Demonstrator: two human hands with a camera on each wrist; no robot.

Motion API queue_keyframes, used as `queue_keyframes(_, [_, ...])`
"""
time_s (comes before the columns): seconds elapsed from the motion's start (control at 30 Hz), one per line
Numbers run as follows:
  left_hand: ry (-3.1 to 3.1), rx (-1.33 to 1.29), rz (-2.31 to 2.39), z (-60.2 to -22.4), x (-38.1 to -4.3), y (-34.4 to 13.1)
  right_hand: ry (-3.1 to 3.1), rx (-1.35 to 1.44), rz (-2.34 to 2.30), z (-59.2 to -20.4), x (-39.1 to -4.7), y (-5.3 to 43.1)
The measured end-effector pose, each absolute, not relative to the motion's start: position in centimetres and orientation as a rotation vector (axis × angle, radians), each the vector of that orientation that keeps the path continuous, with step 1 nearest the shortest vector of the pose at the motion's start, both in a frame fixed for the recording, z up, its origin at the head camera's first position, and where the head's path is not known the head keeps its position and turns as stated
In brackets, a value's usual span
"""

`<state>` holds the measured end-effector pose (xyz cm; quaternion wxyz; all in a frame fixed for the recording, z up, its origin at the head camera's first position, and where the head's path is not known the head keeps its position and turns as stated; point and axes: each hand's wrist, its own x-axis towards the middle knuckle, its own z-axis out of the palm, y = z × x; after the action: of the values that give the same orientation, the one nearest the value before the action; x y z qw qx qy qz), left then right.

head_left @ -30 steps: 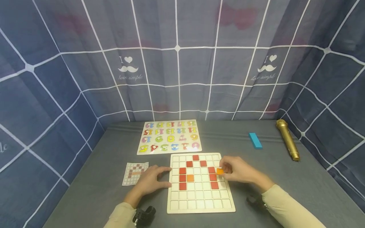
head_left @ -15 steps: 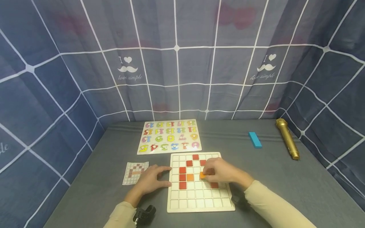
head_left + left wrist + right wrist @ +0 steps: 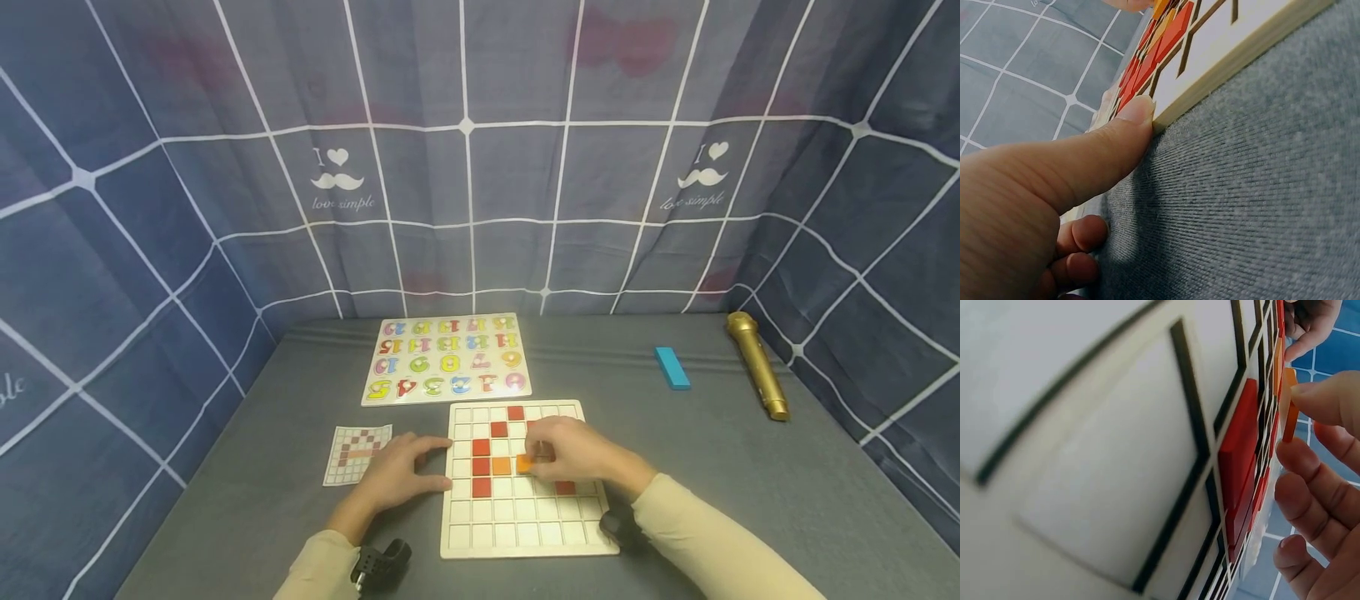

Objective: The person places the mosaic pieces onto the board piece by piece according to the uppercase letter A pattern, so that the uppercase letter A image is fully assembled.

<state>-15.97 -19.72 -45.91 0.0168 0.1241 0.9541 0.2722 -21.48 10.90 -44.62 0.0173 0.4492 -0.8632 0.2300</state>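
Observation:
My right hand pinches an orange square tile over the white grid board. In the right wrist view the tile is tilted between thumb and fingertips, close to the board surface. Just left of it, another orange tile sits in a cell. Red tiles fill several cells in an arch; some on the right side are hidden behind my right hand. My left hand rests at the board's left edge, the thumb touching the rim and other fingers loosely bent.
A paper pattern card lies partly beside my left hand. Behind the board is a number puzzle. A blue block and a gold cylinder lie at the right. A checked curtain surrounds the grey table.
My right hand has carried the orange tile leftward from the board's right edge to the cell area beside the other orange tile. My left hand has stayed at the left edge.

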Motion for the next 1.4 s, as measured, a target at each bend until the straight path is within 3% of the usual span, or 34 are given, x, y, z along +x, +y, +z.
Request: queue_keyframes(1.4, [2.971,0.374,0.848,-45.78,-15.85,-19.56,-2.761,1.340,0.611,-44.90,-21.23,10.22])
